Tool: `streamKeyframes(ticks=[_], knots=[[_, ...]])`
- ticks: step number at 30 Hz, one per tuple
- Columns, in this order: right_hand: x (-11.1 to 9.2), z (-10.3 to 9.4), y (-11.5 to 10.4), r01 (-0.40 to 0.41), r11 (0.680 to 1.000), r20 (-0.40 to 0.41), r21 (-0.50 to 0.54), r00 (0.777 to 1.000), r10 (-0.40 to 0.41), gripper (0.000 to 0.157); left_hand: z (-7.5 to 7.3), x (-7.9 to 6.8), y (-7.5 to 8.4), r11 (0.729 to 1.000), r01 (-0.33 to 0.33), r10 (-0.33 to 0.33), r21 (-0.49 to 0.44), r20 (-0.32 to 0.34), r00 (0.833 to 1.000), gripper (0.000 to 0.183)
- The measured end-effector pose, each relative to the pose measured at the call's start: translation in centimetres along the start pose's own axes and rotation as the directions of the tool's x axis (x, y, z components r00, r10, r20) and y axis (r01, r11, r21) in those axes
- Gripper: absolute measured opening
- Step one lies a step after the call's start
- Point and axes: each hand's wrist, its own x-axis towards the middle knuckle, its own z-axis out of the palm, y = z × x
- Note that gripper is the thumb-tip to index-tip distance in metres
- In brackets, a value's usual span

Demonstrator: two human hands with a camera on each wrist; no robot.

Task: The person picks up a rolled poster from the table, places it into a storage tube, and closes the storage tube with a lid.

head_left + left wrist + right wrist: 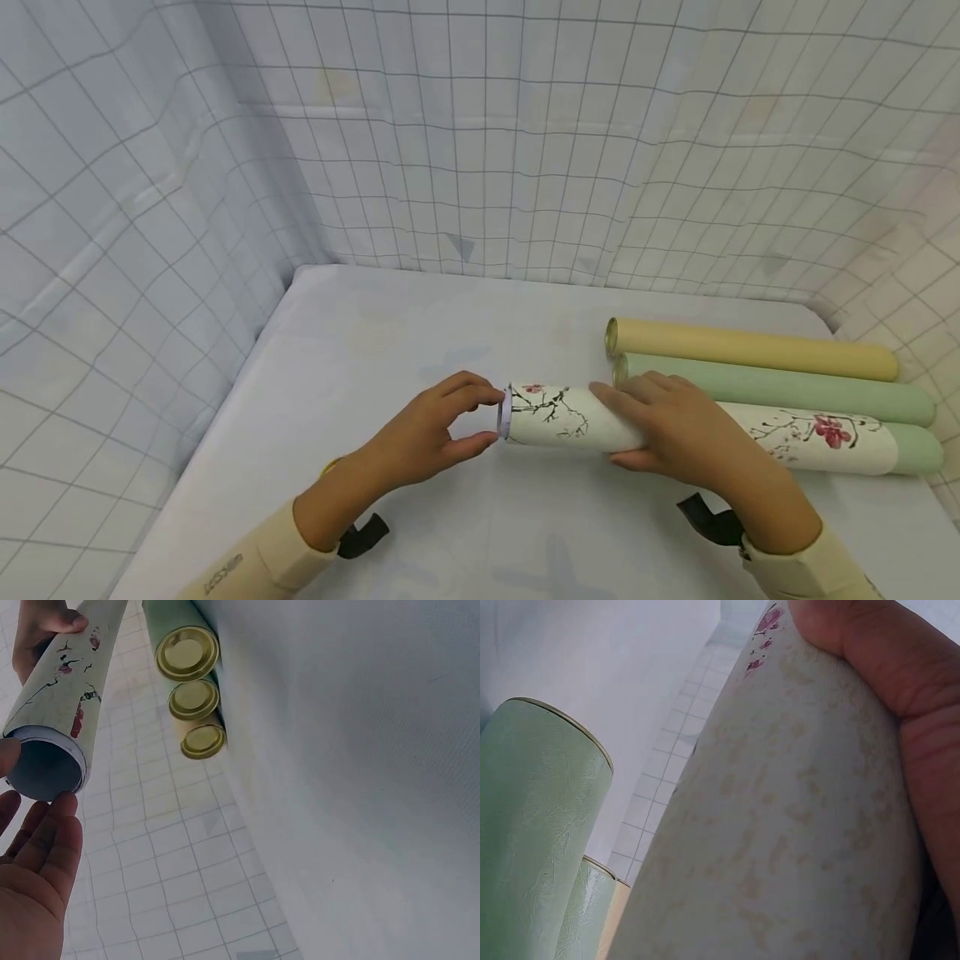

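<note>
A long roll of white wallpaper [555, 417] printed with dark branches and pink-red blossoms lies crosswise between my hands. At its left end my left hand [427, 429] holds the pale lavender rim [505, 414], fingertips above and thumb below. In the left wrist view that round end [46, 769] appears dark and recessed inside the rim. My right hand [678, 425] grips the roll around its middle, thumb on the near side and fingers over the top. Close up in the right wrist view, the roll's surface [780, 817] carries beige mottling beside the right thumb [900, 667].
Behind the roll lie a yellow tube [750, 348] and a green tube [787, 390]. Another green tube [918, 450] shows past the roll's right end. Gold lids [187, 654] cap their ends. Grid-patterned white cloth [480, 142] hangs around the white table [360, 350].
</note>
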Motion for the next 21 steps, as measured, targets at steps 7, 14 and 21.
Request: streamKeyframes(ticks=[7,14,21], knots=[[0.1,0.1,0.2,0.012,1.000,-0.008,0.002,1.000,-0.012,0.082,-0.9,-1.4,-0.5,0.997,0.052,-0.053,0.053,0.019,0.998,0.038],[-0.4,0.2,0.6,-0.009,1.000,0.006,0.005,1.000,0.009,0.083,-3.9,-5.1,-1.7,0.960,0.239,-0.260,0.146,0.144,0.955,0.038],[-1.0,0.6,1.0,-0.025,1.000,0.006,0.007,1.000,0.025,0.083,-5.5,-8.8,-2.8,0.846,0.402,-0.497,0.350,0.243,0.833,0.052]])
